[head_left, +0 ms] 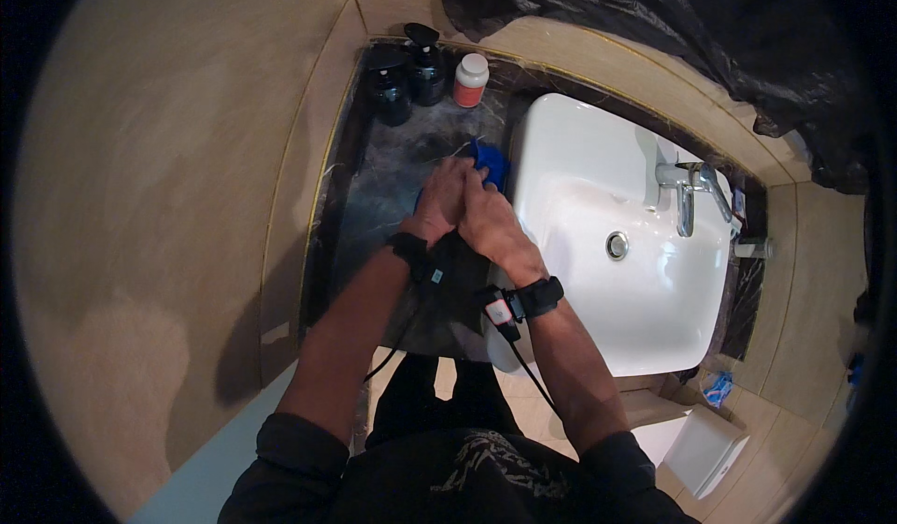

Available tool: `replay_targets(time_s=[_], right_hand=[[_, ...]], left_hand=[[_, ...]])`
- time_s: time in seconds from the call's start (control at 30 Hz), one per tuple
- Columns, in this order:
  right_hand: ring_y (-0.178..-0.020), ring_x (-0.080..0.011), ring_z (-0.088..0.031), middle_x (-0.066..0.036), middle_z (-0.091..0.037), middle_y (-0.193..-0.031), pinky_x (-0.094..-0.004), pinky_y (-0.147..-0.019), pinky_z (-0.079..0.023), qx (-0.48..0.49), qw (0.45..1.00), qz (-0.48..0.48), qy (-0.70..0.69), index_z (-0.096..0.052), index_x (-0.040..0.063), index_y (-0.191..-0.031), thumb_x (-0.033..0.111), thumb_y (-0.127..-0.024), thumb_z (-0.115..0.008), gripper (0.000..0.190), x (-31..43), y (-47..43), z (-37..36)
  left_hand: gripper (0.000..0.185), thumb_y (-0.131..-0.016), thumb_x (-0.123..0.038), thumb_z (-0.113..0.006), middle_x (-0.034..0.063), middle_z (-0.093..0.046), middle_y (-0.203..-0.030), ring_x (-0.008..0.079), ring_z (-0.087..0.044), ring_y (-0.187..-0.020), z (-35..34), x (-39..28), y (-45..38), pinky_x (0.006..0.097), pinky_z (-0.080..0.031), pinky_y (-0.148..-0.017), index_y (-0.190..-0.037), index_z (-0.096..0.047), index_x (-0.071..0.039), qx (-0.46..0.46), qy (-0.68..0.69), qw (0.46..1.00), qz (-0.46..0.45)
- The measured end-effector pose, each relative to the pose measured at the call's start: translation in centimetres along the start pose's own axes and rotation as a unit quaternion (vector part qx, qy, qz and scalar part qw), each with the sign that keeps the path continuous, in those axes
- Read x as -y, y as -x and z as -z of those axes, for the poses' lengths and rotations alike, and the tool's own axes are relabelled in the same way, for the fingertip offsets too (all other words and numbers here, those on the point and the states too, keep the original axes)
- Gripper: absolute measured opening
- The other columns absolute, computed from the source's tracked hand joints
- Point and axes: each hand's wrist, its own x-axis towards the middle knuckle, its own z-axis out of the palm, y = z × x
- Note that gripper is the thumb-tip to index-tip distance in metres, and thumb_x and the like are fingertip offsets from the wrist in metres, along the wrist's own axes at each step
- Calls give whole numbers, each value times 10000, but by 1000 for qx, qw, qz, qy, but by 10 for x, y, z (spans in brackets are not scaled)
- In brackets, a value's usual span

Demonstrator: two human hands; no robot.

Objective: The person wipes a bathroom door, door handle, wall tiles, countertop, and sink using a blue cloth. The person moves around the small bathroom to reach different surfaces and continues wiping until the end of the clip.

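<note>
On the dark marbled stone countertop (378, 194), left of the white washbasin (581, 328), my two hands are close together and overlap. A blue cloth (492, 162) lies under and just beyond the fingers, and a bit of blue also shows at the left edge of my left hand (445, 196). My right hand (488, 220) presses against the left one, its fingertips at the cloth. Most of the cloth is hidden by the hands, and how the fingers hold it cannot be told. Both wrists wear black straps with small devices and cables.
Two dark pump bottles (390, 93) (427, 75) and a white-capped jar (470, 81) stand at the back left. A chrome faucet (687, 187) rises at the basin's right. Black plastic sheeting (652, 26) hangs above. A white toilet cistern (704, 450) is at lower right.
</note>
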Motion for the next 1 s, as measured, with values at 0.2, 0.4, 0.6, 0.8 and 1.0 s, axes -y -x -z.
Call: replay_targets(time_s=[0.2,0.4,0.6,0.8,1.0], right_hand=[[-997,-484,-644,-385,-615,-1063,-511,-840,-546,35,999,14,27,-341,-119,-1391,27,-855,-579,604,-1,29,-27],[-975,-489,-654,-379,-602,-1110,-510,-851,-555,41,999,-12,27,-374,-123,-1345,57,-871,-574,544,4,84,-63],[-862,-424,-715,-397,-571,-1186,-430,-676,-617,63,994,30,84,-380,-157,-1304,135,-839,-661,617,5,146,-99],[-849,-467,-686,-373,-607,-1083,-496,-709,-590,32,999,-16,41,-410,-96,-1312,140,-852,-645,567,22,160,-93],[-923,-487,-665,-335,-626,-1052,-516,-766,-575,-61,996,-55,46,-469,-63,-1275,171,-884,-606,476,19,107,-85]], left_hand=[[381,-911,-251,-619,141,-580,-1279,346,-501,-1181,-8,1,58,454,-409,-1018,-1257,-640,-94,-49,59,995,-58],[353,-884,-181,-640,161,-585,-1265,359,-508,-1162,-23,-14,129,460,-425,-985,-1215,-649,-59,-80,88,988,-98],[399,-845,-121,-672,166,-585,-1251,366,-524,-1140,-38,-32,203,463,-435,-970,-1230,-636,-24,-69,64,993,-63],[449,-830,-134,-691,172,-556,-1283,375,-506,-1166,-55,-25,222,461,-430,-1000,-1267,-630,-49,-139,64,985,-85],[472,-859,-178,-663,189,-524,-1324,388,-481,-1197,-36,-23,176,473,-414,-1037,-1310,-613,-49,-136,82,987,16]])
